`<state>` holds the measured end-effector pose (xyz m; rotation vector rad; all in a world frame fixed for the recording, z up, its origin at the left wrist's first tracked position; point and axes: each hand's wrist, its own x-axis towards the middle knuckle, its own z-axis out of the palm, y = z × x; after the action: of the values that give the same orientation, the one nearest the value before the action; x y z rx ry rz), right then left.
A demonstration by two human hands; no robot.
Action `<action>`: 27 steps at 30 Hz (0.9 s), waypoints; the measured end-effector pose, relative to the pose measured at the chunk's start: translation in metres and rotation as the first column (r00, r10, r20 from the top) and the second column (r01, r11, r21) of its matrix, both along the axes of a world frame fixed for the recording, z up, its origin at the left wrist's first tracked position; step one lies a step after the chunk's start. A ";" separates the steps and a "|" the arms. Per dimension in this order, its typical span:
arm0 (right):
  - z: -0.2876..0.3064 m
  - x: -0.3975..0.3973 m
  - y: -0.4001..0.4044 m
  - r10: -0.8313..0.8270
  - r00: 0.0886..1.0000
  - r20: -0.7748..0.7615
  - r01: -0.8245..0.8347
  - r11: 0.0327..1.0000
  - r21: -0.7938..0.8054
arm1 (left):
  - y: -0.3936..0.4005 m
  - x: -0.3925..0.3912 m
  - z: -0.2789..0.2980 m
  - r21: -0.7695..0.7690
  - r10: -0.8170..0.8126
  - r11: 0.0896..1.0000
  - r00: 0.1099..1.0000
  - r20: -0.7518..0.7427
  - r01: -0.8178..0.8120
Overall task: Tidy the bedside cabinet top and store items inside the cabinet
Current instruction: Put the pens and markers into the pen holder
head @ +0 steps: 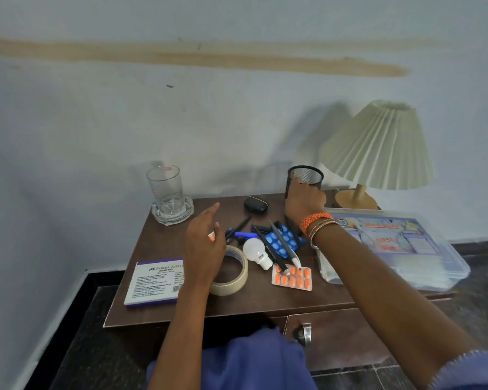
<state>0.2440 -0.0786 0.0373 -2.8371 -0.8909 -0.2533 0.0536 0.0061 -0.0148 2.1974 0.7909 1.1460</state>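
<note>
- Gripping the black mesh pen cup (307,175) near its rim, the right hand (303,205) wraps around the front wall; the cup stands upright at the back of the cabinet top (197,304), and no contents are visible through its mouth.
- The left hand (204,244) hovers above the clutter, fingers spread and holding nothing, partly covering one roll of masking tape (234,277).
- One clear glass (165,187) stands upright in one glass ashtray (172,213) at the back left corner; the glass looks empty.
- One clear plastic first-aid box (392,249), lid shut, lies at the right and overhangs the edge; its contents cannot be told.
- Loose items in the middle: one white bulb (258,253), two blister strips, the blue strip (282,240) and the orange strip (292,278), and several pens (237,229) too tangled to count.
- One stamp pad box (155,282) lies front left; one dark case (255,204) sits behind the pens.
- One lamp (378,149) stands back right, just beside the cup.
</note>
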 end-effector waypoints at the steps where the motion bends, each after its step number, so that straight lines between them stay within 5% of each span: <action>1: -0.002 0.001 0.000 -0.002 1.000 -0.012 0.003 1.000 0.008 | -0.001 0.002 0.000 -0.013 0.002 1.000 1.000 0.003 -0.002; 12: -0.004 0.008 0.000 -0.016 1.000 -0.013 0.017 0.993 0.113 | -0.003 0.009 -0.001 -0.029 -0.019 0.999 1.000 -0.003 0.018; 27: -0.005 -0.006 0.009 0.111 0.994 0.012 -0.101 0.844 0.526 | 0.006 0.005 0.000 -0.036 -0.018 0.999 1.000 0.006 0.018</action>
<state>0.2379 -0.0694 0.0327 -2.2701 -0.8168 -0.3877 0.0582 0.0118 -0.0149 2.1667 0.7819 1.1203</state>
